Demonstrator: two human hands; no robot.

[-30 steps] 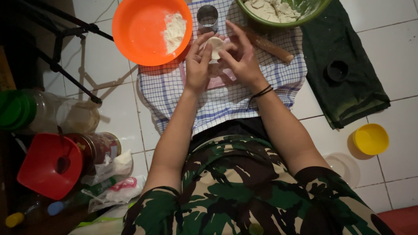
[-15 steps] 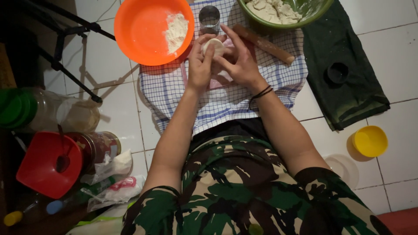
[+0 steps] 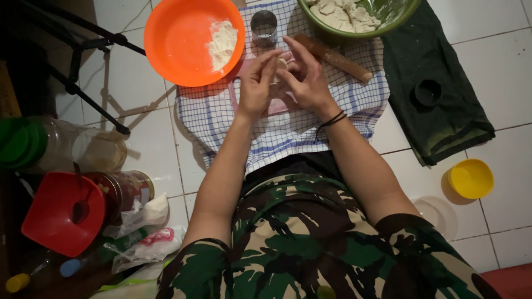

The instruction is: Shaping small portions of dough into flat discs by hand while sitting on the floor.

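Nearest the camera, camouflage clothing fills the bottom of the view, and 2 bare forearms reach up from it over a blue-checked cloth (image 3: 288,138) spread on the white tiled floor (image 3: 499,61). The left hand (image 3: 256,86) and the right hand (image 3: 307,80) meet above the cloth, and the small pale piece of dough (image 3: 281,65) sits pinched between their fingertips, the left fingers curled against its left side and the right fingers closed over its right side and top, so both hands are grasping it. A black band circles the right wrist. Just beyond the hands stands a metal ring cutter (image 3: 264,26), with a wooden rolling pin (image 3: 332,56) lying slantwise to its right. Farther off, an orange bowl (image 3: 183,44) holding flour lies at the left and a green bowl (image 3: 388,22) of dough pieces at the right

Against 0.5 s ago, the hands grip the dough in much the same place, the right fingers now folded lower over it
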